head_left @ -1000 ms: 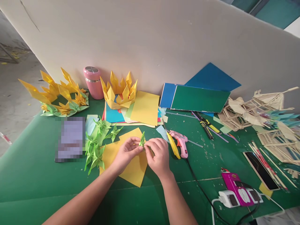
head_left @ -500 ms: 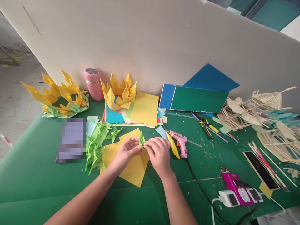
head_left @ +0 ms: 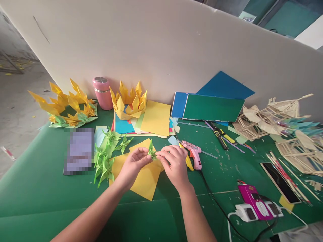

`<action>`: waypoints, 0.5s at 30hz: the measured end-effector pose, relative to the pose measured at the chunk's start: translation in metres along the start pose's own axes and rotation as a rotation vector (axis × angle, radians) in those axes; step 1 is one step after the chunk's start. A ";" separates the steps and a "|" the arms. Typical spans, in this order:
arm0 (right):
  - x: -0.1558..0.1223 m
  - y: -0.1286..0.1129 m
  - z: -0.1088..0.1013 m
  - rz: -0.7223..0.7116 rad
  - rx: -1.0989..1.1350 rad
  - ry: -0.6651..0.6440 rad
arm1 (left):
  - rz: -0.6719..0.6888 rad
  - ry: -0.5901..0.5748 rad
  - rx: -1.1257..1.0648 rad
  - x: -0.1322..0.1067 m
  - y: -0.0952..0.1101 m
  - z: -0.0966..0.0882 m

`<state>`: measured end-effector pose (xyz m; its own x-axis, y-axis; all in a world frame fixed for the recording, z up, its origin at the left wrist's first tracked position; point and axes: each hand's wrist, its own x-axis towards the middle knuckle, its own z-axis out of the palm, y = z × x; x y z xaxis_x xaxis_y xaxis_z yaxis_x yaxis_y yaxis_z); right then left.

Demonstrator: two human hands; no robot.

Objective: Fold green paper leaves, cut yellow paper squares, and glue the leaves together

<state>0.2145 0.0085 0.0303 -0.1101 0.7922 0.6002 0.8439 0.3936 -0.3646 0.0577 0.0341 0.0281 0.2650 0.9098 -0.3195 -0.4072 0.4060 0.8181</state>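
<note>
My left hand (head_left: pixel 134 162) and my right hand (head_left: pixel 173 162) meet over a yellow paper sheet (head_left: pixel 145 178) on the green table. Both pinch a small folded green paper piece (head_left: pixel 151 151) between their fingertips, its pointed tips sticking up. Several finished green folded pieces (head_left: pixel 106 155) lie just left of my left hand. A pink glue gun (head_left: pixel 193 153) and a yellow utility knife (head_left: pixel 188 162) lie right beside my right hand.
A yellow paper crown (head_left: pixel 129 101) stands on a stack of coloured sheets (head_left: pixel 151 119). A pink flask (head_left: pixel 102 88) and a yellow-green paper wreath (head_left: pixel 68 107) are at the back left. Blue and green boards (head_left: pixel 214 104), wooden stick models (head_left: pixel 277 121), a phone (head_left: pixel 280 181) and a power strip (head_left: pixel 254 210) lie right.
The view shifted slightly up and right. My hands stay pinched on the green piece, turning it a little; the right hand slid a bit toward the knife.
</note>
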 end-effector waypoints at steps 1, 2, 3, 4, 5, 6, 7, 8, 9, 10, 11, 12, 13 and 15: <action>0.001 -0.001 -0.001 -0.008 0.004 -0.009 | 0.010 0.005 0.008 -0.001 0.000 0.001; 0.001 -0.002 -0.001 -0.014 0.009 -0.013 | 0.020 0.008 0.023 -0.003 0.001 0.001; 0.001 -0.004 -0.001 -0.016 0.009 -0.011 | 0.030 0.008 0.047 -0.004 0.001 0.002; 0.002 -0.005 -0.002 -0.016 0.007 -0.007 | 0.041 0.003 0.081 -0.005 0.002 0.002; 0.002 -0.005 -0.002 -0.015 0.000 -0.003 | 0.054 -0.011 0.129 -0.006 0.004 0.002; 0.003 -0.005 -0.002 -0.014 -0.010 0.000 | 0.070 -0.033 0.196 -0.006 0.006 0.002; 0.004 -0.004 -0.002 -0.012 -0.025 0.004 | 0.095 -0.048 0.284 -0.006 0.010 0.000; 0.005 -0.002 -0.002 -0.011 -0.044 0.011 | 0.132 -0.061 0.392 -0.005 0.015 -0.003; 0.007 0.000 -0.002 -0.011 -0.064 0.019 | 0.178 -0.057 0.527 -0.003 0.021 -0.008; 0.009 0.004 -0.001 -0.010 -0.082 0.033 | 0.247 0.012 0.688 -0.001 0.027 -0.014; 0.013 0.008 0.000 -0.011 -0.097 0.050 | 0.328 0.097 0.867 0.001 0.033 -0.020; 0.016 0.012 0.003 -0.009 -0.108 0.067 | 0.404 0.166 1.035 0.004 0.040 -0.028; 0.021 0.017 0.006 -0.006 -0.117 0.083 | 0.470 0.217 1.174 0.008 0.045 -0.036; 0.029 0.024 0.012 0.012 -0.143 0.108 | 0.495 0.248 1.369 0.015 0.051 -0.051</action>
<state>0.2255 0.0470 0.0303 -0.0492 0.7386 0.6724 0.9117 0.3082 -0.2717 -0.0037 0.0729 0.0410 0.1377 0.9767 0.1643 0.7519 -0.2111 0.6246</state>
